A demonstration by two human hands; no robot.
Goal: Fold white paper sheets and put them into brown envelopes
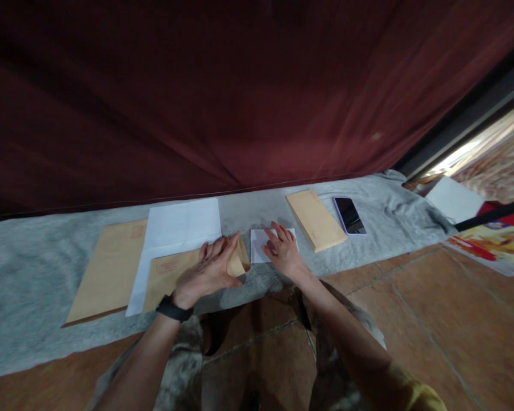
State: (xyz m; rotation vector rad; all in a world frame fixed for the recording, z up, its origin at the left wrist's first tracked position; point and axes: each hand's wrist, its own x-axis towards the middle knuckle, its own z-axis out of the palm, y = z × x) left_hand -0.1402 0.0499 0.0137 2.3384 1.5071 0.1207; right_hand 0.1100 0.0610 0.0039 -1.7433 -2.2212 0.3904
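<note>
My left hand point(212, 266), a dark band at its wrist, grips a brown paper envelope point(167, 270) near its right end. The thumb lies at the near edge and the fingers at the far edge, and the envelope's mouth point(240, 258) gapes to the right. Just right of that mouth lies a folded white paper point(259, 252). My right hand point(284, 251) rests on it with fingers spread, pressing from above rather than grasping. Part of the paper is hidden under the hand.
A white sheet point(184, 222) lies partly under the gripped envelope, overlapping another brown envelope point(111, 262) at left. To the right are a stack of brown envelopes point(316, 220) and a phone point(350, 216). Grey cloth point(257, 208) covers the narrow surface; a dark red curtain point(257, 103) hangs behind.
</note>
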